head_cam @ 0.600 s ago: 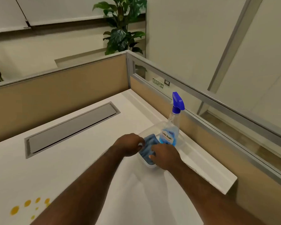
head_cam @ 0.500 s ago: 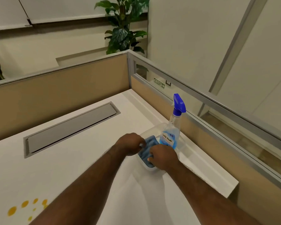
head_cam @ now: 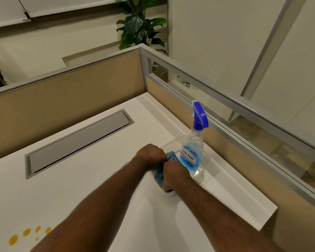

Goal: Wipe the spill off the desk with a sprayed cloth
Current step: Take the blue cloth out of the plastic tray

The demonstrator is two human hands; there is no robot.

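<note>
Blue cloth is bunched between both hands at the near-left end of a clear plastic tray, over its rim; only slivers of fabric show, one beside the left knuckles, one under the right wrist. Left hand is fisted, fingers curled onto the cloth's upper edge. Right hand is closed over the lower part of the cloth, knuckles up, fingertips hidden, so how much fabric it has is hard to say, but it looks like a grip. The two hands touch or nearly touch above the cloth. Spray bottle stands upright in the same tray, just right of the hands, not held: blue trigger head, clear body, blue liquid in the lower half, label facing the camera. Tray sits on the white desk against the raised white ledge along the right edge. Spill is a cluster of yellow-orange dots at the desk's near-left corner, well apart from cloth and hands, partly cut off by the left forearm. Grey cable flap is set flush in the desk, left of the hands. Tan partition panels with grey frames wall the desk's far and right sides. A leafy plant stands behind the corner post.
</note>
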